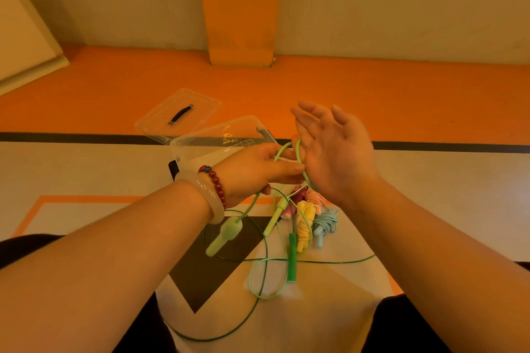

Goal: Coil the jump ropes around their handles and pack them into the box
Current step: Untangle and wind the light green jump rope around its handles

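Two forearms reach in from the bottom of the frame, and the hands meet at its centre. The left hand (252,172), with a pale bangle (212,200) and a red bead bracelet (216,183) at the wrist, has its fingers pinched on the pale green rope (298,152). The right hand (335,152) is released, its fingers straight and spread, and a loop of that rope appears to run round the edge of its palm. Below the left hand the rope drops to a pale handle (223,235) that seems to hang clear of the floor (430,195).

The step looks like gathering this rope into even loops. To do it well, the left fingers should feed the line under light tension so that each turn matches the last. The right hand should stay stiff as a former until enough is gathered to move onto the handle.

A dark green rope (258,261) with a green handle (292,255) sprawls in the lower centre and crosses the pale line. It could snag, so the pale rope should be lifted free before each pull.

Just below the hands lie bundles that look coiled already: yellow bundle (304,223), blue bundle (325,222), pink bundle (314,199). The clear box (200,146) stands open behind the left hand, at centre left. Its lid (177,114) lies flat beyond it.
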